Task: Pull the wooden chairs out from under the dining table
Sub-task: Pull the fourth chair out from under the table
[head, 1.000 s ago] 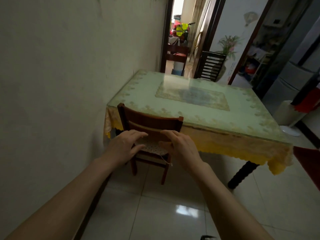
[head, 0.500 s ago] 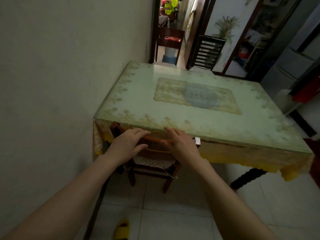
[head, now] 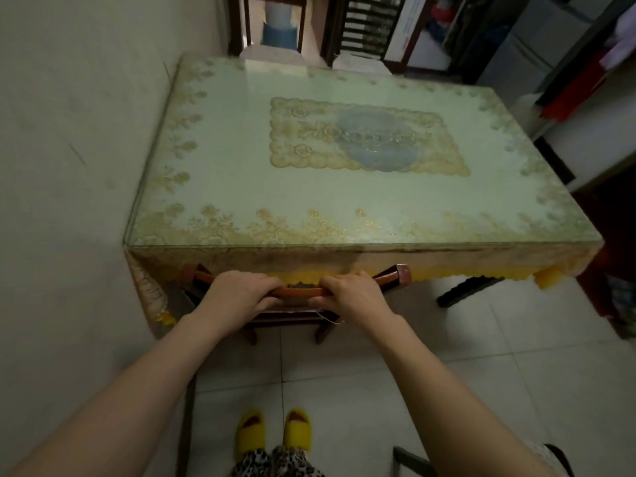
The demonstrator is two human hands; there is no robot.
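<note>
Reddish-brown wooden chair: tucked under the near edge of the bench, close to the wall-side corner. Curved top rail and both post tops show below the cloth fringe; two rear legs stand on the floor tiles; the seat is mostly hidden.

Left hand: palm down on the left half of the top rail, fingers curled over its far side, closed around the wood.

Right hand: on the right half of the same rail, fingers wrapped over it, thumb beneath, closed in a grip. The two hands sit near each other, a short bare stretch of rail between them.

Rectangular dining bench: glass-topped, long left side against the pale wall. Under the glass lies a pale green and gold floral tablecloth whose yellow scalloped fringe hangs over the near edge, just touching the chair rail.

Dark turned bench leg: visible at right beneath the fringe.

Two further dark wooden chairs: at the far end, with pale seats.

Pale glossy floor tiles.

Yellow slippers: on the person's feet, bottom centre, below the chair.
</note>
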